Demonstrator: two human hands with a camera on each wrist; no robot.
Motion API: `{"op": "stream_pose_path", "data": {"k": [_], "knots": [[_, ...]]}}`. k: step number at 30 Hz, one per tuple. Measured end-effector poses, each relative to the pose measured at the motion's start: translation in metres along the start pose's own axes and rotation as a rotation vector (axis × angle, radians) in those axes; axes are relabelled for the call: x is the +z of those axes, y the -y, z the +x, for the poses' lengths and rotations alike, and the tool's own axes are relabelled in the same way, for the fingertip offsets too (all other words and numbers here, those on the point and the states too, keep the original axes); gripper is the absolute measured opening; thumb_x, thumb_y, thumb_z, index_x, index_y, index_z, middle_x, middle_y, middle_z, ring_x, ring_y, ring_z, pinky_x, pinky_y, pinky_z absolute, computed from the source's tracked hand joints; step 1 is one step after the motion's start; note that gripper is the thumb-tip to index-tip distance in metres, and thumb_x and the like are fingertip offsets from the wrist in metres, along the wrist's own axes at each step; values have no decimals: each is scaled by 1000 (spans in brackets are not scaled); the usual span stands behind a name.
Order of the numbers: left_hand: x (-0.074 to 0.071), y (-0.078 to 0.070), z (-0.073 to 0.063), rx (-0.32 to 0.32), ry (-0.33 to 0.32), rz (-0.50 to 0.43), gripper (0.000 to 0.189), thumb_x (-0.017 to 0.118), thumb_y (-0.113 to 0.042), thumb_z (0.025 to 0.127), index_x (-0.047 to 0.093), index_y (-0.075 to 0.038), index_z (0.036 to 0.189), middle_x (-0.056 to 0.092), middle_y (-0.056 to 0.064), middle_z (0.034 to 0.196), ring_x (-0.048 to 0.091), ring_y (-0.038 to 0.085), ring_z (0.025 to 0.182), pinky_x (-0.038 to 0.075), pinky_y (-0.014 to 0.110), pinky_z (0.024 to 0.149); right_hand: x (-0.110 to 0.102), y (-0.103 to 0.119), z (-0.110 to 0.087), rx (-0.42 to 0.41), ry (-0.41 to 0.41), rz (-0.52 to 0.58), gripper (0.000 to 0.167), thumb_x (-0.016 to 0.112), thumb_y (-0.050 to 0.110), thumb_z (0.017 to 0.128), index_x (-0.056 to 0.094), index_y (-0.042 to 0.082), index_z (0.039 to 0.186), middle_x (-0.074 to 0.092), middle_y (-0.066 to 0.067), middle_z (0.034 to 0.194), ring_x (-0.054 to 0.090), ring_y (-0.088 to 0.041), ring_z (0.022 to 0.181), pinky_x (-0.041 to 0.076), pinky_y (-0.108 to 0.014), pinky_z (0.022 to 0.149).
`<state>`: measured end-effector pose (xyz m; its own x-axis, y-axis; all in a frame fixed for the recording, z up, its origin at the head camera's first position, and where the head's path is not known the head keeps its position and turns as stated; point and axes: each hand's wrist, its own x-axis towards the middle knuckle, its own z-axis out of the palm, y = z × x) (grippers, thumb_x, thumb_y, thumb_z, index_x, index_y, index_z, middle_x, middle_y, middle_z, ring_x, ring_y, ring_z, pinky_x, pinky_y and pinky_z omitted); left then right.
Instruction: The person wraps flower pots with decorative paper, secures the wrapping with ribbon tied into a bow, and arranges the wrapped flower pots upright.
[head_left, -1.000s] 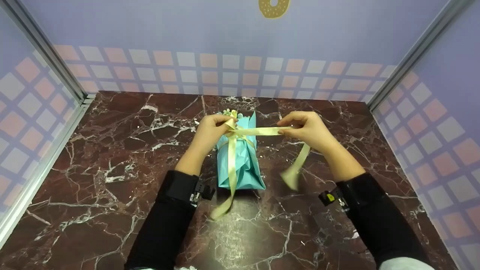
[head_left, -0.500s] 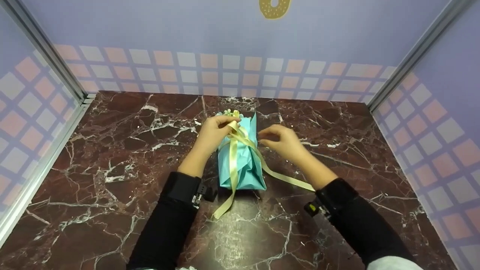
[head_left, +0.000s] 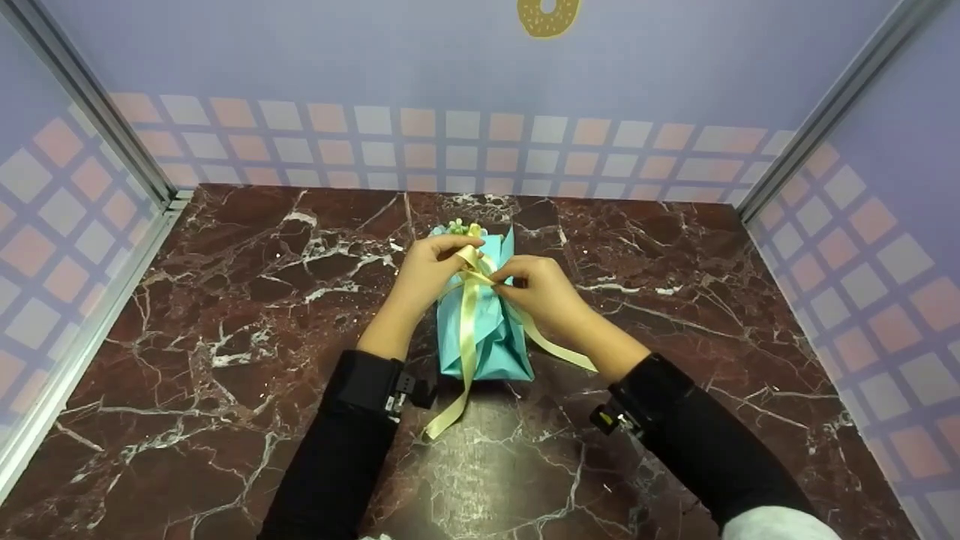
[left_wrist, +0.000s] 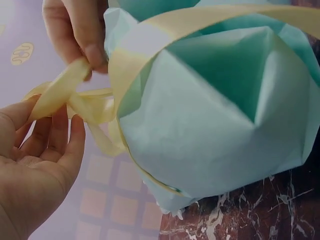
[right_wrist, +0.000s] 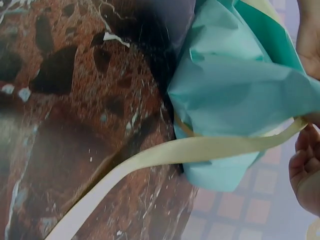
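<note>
A bouquet wrapped in turquoise paper (head_left: 499,352) lies on the dark marbled table, small flowers (head_left: 457,226) showing at its far end. Pale yellow ribbon (head_left: 468,322) runs round its middle. My left hand (head_left: 424,277) pinches a raised ribbon loop (left_wrist: 57,92) between thumb and fingers, above the wrap. Close beside it, my right hand (head_left: 544,289) pinches the ribbon near the crossing. One ribbon tail hangs down the front onto the table; the other tail (right_wrist: 200,150) trails right, passing under my right wrist in the head view. My fingers partly hide the crossing.
The reddish-brown marbled table (head_left: 262,420) has a purple wall (head_left: 337,60) with pink and white squares behind it. Similar side panels stand left and right, with metal posts (head_left: 817,112) at the corners.
My right hand let go of the ribbon it had drawn out to the right, came back to the bouquet and now pinches ribbon near the crossing. The left hand still holds its loop.
</note>
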<state>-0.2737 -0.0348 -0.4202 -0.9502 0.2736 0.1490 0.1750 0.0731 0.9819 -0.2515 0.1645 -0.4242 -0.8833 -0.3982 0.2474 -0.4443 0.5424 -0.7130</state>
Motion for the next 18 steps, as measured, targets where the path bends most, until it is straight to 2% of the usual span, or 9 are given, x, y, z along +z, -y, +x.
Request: {"op": "stream_pose_path", "data": {"k": [5, 9, 13, 18], "knots": [[-3, 2, -2, -10, 29, -118, 24, 60, 0, 94, 68, 3, 116, 63, 24, 119, 64, 25, 98, 55, 36, 87, -14, -6, -1, 26, -16, 10, 12, 69, -2, 87, 77, 2, 96, 69, -6, 85, 60, -19, 67, 52, -28, 60], [-4, 3, -4, -31, 55, -165, 26, 60, 2, 92, 67, 3, 118, 62, 21, 123, 65, 24, 98, 55, 35, 87, -22, -10, -2, 47, -30, -5, 14, 67, -4, 85, 77, 2, 93, 69, -8, 85, 61, -16, 69, 52, -26, 61], [-5, 4, -4, -35, 65, -175, 26, 62, 1, 92, 67, 3, 117, 63, 19, 122, 64, 25, 100, 54, 35, 89, -27, -14, -3, 52, -45, -8, 12, 69, -4, 84, 77, 2, 90, 68, -9, 85, 58, -16, 71, 50, -25, 63], [-7, 3, -7, -43, 65, -141, 27, 63, 0, 90, 69, 1, 117, 64, 15, 123, 63, 23, 104, 52, 38, 92, -30, -16, -3, 149, -73, 135, 8, 71, 4, 86, 77, 2, 91, 65, -4, 81, 56, -14, 66, 48, -22, 57]]}}
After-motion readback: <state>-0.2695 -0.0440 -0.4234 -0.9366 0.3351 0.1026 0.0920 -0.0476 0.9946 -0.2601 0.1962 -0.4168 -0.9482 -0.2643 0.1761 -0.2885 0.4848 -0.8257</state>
